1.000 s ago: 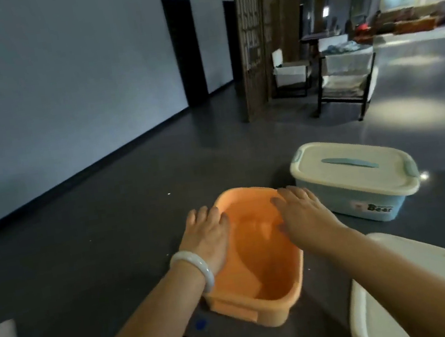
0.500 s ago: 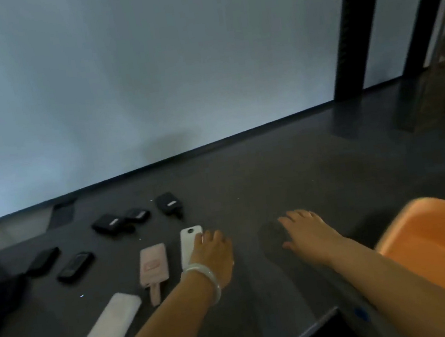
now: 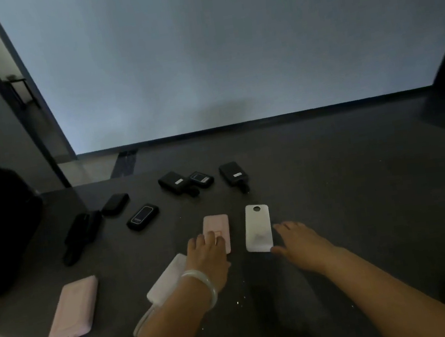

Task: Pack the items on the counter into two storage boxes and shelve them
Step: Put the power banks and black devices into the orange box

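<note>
Items lie unpacked; left hand (image 3: 207,253) rests relaxed fingers on flat pink power bank (image 3: 216,227), right hand (image 3: 300,243) spreads fingers beside flat white plastic case (image 3: 257,227).

Pink power bank (image 3: 75,310), white phone case (image 3: 257,227), dark grey counter (image 3: 363,205).

Open counter (image 3: 363,205) lies right of the white case (image 3: 258,229) (black packs (image 3: 177,182) crowd left).

A smooth round bangle (image 3: 203,282) of pale whitish-green stone-like material is worn at the wrist behind the left hand (image 3: 208,256); both forearms are seen bare.
</note>
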